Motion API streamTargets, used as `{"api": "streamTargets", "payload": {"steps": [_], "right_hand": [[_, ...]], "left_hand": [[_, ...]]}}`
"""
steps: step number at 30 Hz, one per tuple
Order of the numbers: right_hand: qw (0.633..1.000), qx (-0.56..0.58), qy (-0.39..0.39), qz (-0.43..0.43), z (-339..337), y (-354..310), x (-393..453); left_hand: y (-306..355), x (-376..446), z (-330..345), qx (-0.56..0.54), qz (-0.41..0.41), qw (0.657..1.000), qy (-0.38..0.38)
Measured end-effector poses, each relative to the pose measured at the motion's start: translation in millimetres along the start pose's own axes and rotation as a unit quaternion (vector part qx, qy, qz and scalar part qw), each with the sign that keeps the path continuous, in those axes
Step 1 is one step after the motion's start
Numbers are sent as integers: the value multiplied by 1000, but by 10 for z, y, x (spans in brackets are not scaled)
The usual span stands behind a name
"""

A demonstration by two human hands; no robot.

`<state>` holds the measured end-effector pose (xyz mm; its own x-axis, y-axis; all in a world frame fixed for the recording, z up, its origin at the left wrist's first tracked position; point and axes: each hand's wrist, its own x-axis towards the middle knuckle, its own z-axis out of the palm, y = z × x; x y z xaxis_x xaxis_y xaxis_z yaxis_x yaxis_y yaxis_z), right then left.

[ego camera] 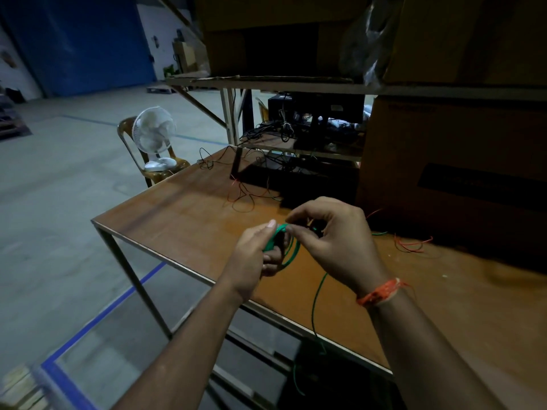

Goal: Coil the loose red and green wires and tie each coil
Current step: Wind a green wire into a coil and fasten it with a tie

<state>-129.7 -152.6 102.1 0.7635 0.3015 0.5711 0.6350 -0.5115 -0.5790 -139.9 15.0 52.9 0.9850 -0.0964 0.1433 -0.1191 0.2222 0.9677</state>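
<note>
Nearest the camera, a loose tail of green wire (314,306) hangs off the front edge of the counter (189,220) and trails down out of sight below it. It rises to a small green coil (285,247) held just above the counter between both hands. The left hand (257,255) has its fingers (270,224) curled round one side of the loops, thumb pressed on top. The right hand (331,241), an orange thread band (380,292) on its wrist, pinches the wire at the top of the coil with thumb and forefinger together. The coil looks only partly wound, with plenty of tail left to take in. The risk is the springy loops: if the left hand's hold slackens while the right reaches for more wire, they could fan open and undo the winding. The hanging tail might also snag on the counter's edge and jerk the coil. Farther right, loose red wire (411,245) lies on the counter, uncoiled. Beyond the hands, a tangle of thin dark and red wires (245,196) sprawls near a dark box; pulling slack carelessly could drag these together. Off to the left, a white fan (154,134) sits on a chair (165,170).
</note>
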Motion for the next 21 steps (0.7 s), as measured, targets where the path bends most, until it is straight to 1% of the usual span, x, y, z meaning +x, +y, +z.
{"api": "streamTargets", "payload": {"steps": [4, 6, 9, 11, 13, 16, 19, 21], "right_hand": [[998, 46, 10, 44, 144, 171, -51], [994, 89, -5, 58, 242, 215, -107], [986, 143, -30, 86, 353, 233, -178], [978, 175, -23, 115, 405, 213, -197], [952, 258, -8, 166, 424, 168, -182], [898, 372, 6, 235, 401, 117, -148], [864, 435, -5, 252, 376, 106, -150], [857, 445, -10, 260, 376, 107, -150]], "left_hand": [[18, -42, 5, -95, -16, 994, -54], [16, -50, 31, -157, -24, 986, -56], [-9, -49, 83, -260, -54, 963, -47], [-31, -47, 105, -303, -64, 949, -56], [-49, -45, 119, -323, -72, 941, -72], [-60, -42, 114, -316, -77, 941, -91], [-46, -35, 74, -308, -87, 941, -113], [-39, -39, 52, -325, -103, 931, -128]]}}
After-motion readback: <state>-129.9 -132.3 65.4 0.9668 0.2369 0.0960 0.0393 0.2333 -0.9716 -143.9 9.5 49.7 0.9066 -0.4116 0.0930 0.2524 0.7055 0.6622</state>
